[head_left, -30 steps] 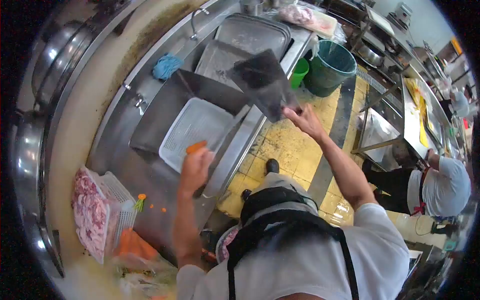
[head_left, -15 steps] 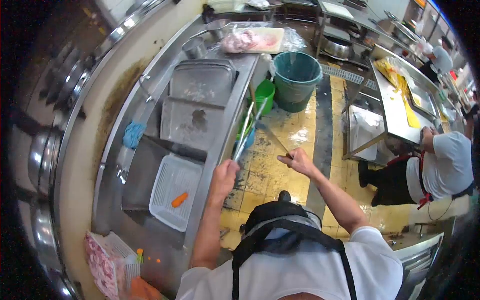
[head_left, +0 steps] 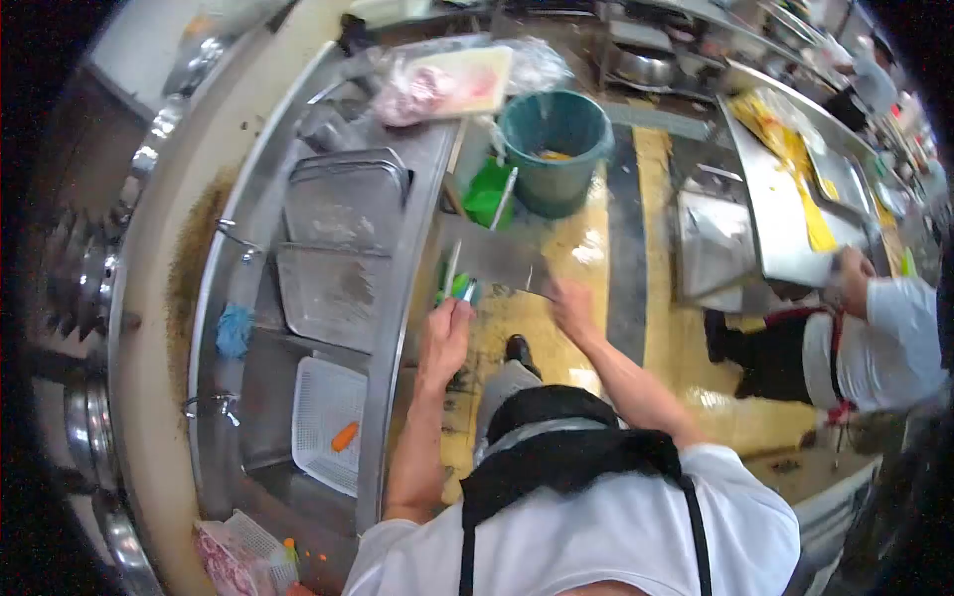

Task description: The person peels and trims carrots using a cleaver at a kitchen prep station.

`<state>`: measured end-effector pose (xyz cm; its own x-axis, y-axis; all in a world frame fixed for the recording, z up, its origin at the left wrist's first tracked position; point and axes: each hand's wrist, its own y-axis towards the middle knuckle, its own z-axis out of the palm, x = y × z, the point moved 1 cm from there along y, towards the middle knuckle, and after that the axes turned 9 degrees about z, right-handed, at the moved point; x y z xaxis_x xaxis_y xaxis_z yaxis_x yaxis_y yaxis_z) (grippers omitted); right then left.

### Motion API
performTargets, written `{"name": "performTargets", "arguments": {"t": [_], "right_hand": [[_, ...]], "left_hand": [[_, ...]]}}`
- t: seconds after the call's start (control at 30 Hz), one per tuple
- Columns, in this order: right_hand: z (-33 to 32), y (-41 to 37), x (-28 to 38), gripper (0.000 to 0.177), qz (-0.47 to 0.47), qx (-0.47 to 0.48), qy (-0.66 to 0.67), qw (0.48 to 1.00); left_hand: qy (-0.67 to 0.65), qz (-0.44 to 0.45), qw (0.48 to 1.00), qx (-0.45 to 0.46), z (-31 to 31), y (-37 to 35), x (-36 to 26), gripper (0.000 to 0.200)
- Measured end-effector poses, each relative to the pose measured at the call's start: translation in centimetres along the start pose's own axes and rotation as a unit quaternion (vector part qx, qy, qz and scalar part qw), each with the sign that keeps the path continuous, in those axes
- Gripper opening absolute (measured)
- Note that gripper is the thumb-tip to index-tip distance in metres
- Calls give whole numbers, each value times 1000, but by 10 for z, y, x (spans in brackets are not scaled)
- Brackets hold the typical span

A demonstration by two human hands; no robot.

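Note:
My left hand [head_left: 446, 333] is wrapped round the lower end of a sharpening steel [head_left: 505, 202], a long metal rod that points up and away. In my right hand [head_left: 574, 308] is a broad-bladed knife [head_left: 509, 260], its flat blade smeared by motion. The blade reaches left toward the rod and covers its middle stretch in this view. Both hands are out in front of my body, over the yellow tiled floor, just right of the sink edge. Beyond the blade sits a green plastic container [head_left: 487, 191].
Left is a steel sink [head_left: 260, 422] with a white basket [head_left: 314, 397] holding a carrot [head_left: 345, 436], and stacked metal trays [head_left: 343, 209]. A large green bin [head_left: 555, 149] stands ahead, near a cutting board [head_left: 482, 79] with meat. A person [head_left: 884, 338] works at the right-hand table [head_left: 790, 253].
The knife has swung from pointing away to lying across the steel, its broad face now showing. My right hand has moved slightly left. The camera view has shifted, and my leg now shows.

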<state>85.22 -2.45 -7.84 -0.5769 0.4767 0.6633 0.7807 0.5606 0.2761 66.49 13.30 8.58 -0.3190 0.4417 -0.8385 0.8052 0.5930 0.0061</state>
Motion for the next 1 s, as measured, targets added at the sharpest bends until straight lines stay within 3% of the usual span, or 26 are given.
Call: {"name": "performTargets", "arguments": {"t": [0.03,0.07,0.1,0.17,0.23,0.27,0.3,0.37,0.4,0.47,0.53,0.57,0.63,0.67,0.7,0.77,0.8,0.87,0.93,0.97,1.0], "right_hand": [[-28,-9,-5,10,108,75,-60,989],[-22,-21,-44,19,127,91,-100,983],[-21,-30,-75,18,173,128,-153,964],[-10,15,-63,14,145,91,-131,977],[-7,71,-12,8,70,9,-52,996],[-8,121,21,8,8,-46,5,999],[-8,154,35,8,4,-48,6,999],[-4,205,55,11,-13,-56,73,996],[14,208,22,10,17,-45,49,998],[29,190,-56,12,112,38,-61,991],[16,179,-97,21,89,76,-45,992],[9,208,-87,21,92,73,-46,992],[-32,274,-40,26,202,239,87,946],[-45,317,-36,31,178,264,110,942],[-54,359,-33,36,150,287,133,937],[-62,421,-10,38,86,185,193,960],[-61,449,3,39,88,140,217,962],[-57,491,19,42,71,48,222,971],[-31,510,-26,43,66,42,169,983],[-16,520,-57,43,59,26,116,991],[-11,514,-94,42,92,80,90,988]], "left_hand": [[-32,-12,999,-24,-14,12,0,33],[-41,63,991,-109,-31,24,14,33],[5,17,990,-137,-55,36,13,32],[31,7,994,-107,-70,68,20,32],[3,178,982,-69,-39,107,24,31],[30,106,994,-11,-27,124,21,30],[15,154,988,-13,-14,145,22,27],[-6,140,990,12,-21,181,6,27],[-5,142,990,7,-37,199,4,27],[-30,167,979,-113,-90,225,10,28],[-108,15,976,-189,-143,250,11,28],[-109,18,977,-185,-157,269,9,28],[-32,4,997,-64,-163,296,8,29],[5,19,1000,-6,-157,313,10,30],[5,19,1000,-4,-150,330,11,30],[-32,71,987,140,-133,364,10,31],[-48,81,983,160,-125,382,12,33],[-59,78,983,156,-116,412,1,33],[-59,89,984,142,-122,444,-15,30],[-77,76,991,80,-139,452,-29,29],[-95,66,993,17,-160,464,-37,27]]}}
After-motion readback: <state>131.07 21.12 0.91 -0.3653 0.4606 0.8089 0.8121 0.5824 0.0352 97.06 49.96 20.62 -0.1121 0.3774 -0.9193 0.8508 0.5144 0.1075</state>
